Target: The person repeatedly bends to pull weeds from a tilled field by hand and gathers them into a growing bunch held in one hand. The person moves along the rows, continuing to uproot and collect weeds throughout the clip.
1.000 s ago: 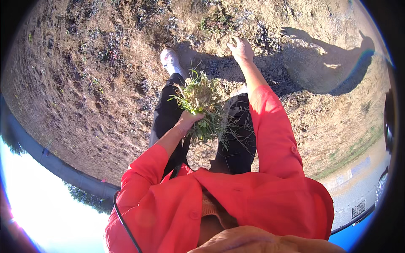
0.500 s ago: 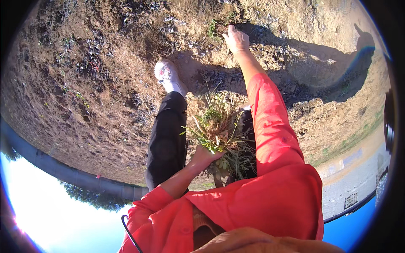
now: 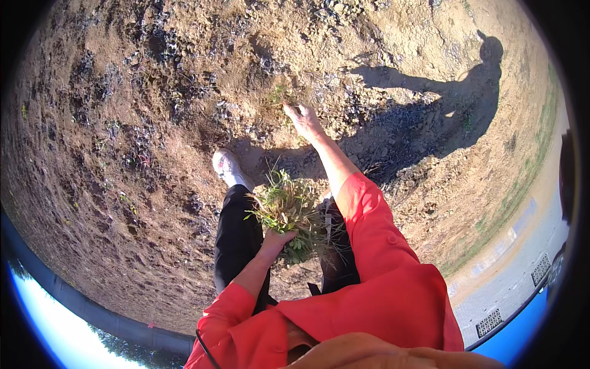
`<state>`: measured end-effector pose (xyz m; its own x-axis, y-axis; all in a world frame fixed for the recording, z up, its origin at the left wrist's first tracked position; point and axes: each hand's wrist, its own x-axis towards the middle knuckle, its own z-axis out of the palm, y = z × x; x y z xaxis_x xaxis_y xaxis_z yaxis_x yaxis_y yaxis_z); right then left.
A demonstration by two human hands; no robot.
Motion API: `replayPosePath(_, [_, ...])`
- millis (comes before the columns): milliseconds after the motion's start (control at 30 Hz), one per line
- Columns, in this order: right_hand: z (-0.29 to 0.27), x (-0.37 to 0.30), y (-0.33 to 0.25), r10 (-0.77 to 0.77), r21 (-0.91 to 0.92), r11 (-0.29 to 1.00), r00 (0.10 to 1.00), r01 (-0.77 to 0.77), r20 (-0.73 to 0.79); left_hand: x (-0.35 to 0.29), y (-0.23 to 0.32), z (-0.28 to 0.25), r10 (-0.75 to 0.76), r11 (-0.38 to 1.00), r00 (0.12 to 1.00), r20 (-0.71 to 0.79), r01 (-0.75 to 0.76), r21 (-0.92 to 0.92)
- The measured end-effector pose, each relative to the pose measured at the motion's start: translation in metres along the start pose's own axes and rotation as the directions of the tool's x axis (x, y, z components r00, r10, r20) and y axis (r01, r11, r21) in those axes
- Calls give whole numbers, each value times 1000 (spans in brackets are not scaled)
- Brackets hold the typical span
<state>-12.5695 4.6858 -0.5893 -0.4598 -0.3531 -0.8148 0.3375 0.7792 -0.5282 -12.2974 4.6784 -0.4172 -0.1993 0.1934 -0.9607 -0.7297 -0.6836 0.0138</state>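
My left hand (image 3: 276, 238) is closed around a bunch of pulled green weeds (image 3: 289, 209), held in front of my black trousers (image 3: 236, 240). My right hand (image 3: 303, 119) stretches down to the dry ground, its fingers at a small green weed (image 3: 278, 96) growing in the soil. Whether the fingers grip that plant is not clear. Both arms wear red sleeves (image 3: 375, 227). My white shoe (image 3: 228, 168) stands on the dirt just left of the right arm.
Dry brown soil (image 3: 123, 123) with scattered dead plant litter lies all around. My shadow (image 3: 442, 104) falls to the right. A strip of grass and a paved edge (image 3: 522, 246) run along the far right.
My right hand has reached farther out over the ground to a small green weed. The left hand still holds the weed bunch, now a little higher against my legs.
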Motion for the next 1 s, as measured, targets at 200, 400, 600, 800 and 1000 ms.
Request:
replayPosePath(200, [-198, -126, 44, -242, -525, 851, 861, -34, -448, -48, 29, -25, 146, 978, 989, -35, -149, -148])
replayPosePath(400, [-313, -421, 46, 306, -380, 605, 645, -699, -700, -195, 139, -63, 467, 805, 880, -87, -464, -370])
replayPosePath(600, [-226, -637, 110, 538, -1, 566, 370, -824, -757, -329, 214, -101, 591, 738, 798, -120, -595, -319])
replayPosePath(800, [-158, -620, 178, 290, -237, 801, 703, -549, -649, -373, 271, -94, 560, 772, 823, -95, -559, -303])
replayPosePath(1000, [-234, -541, 55, 490, -8, 773, 605, -635, -627, -403, 362, 24, 682, 716, 731, -20, -674, -182])
